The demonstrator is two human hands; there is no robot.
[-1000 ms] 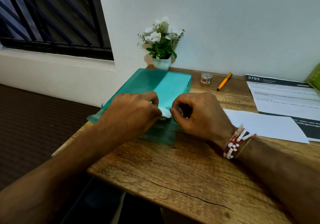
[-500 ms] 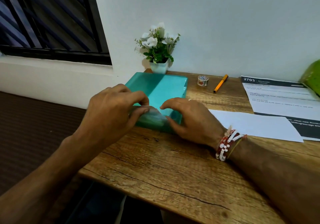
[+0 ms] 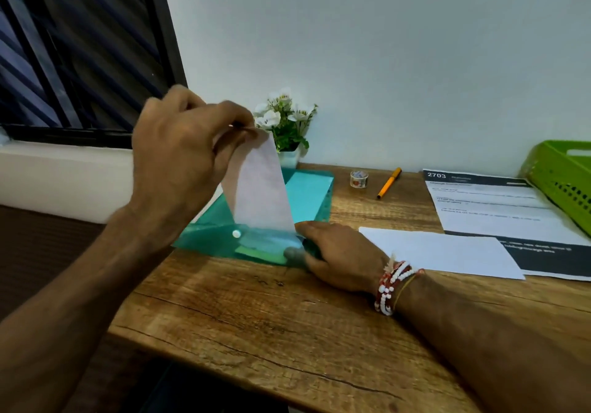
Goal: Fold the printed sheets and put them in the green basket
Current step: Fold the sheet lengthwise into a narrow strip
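Head camera view: we hold our left hand [image 3: 179,156] up above the table's [image 3: 256,323] left side, thumb and fingers pinched together on the top edge of a white sheet [image 3: 259,188]. The sheet hangs upright from that pinch, and its lower edge meets the mouth of a teal plastic folder [image 3: 311,195] that lies flat on the wood.

Our right hand [image 3: 342,252] is clamped on the folder's near right corner, and its thumb shows grey through the plastic flap. The folder's left corner reaches the table's left edge, and its far edge sits just in front of a small flower pot [image 3: 287,131] against the wall.

To the right of our right hand lies a blank white sheet [image 3: 441,249], overlapping the near part of a printed sheet [image 3: 486,208] with dark bands. The green basket [image 3: 563,185] stands at the far right, cut off by the frame, with its near side over the printed sheet's right margin, well apart from both hands.

A tape roll [image 3: 359,179] and an orange pen [image 3: 388,183] lie near the wall between folder and printed sheet. Between our forearms the wood is open down to the near edge.
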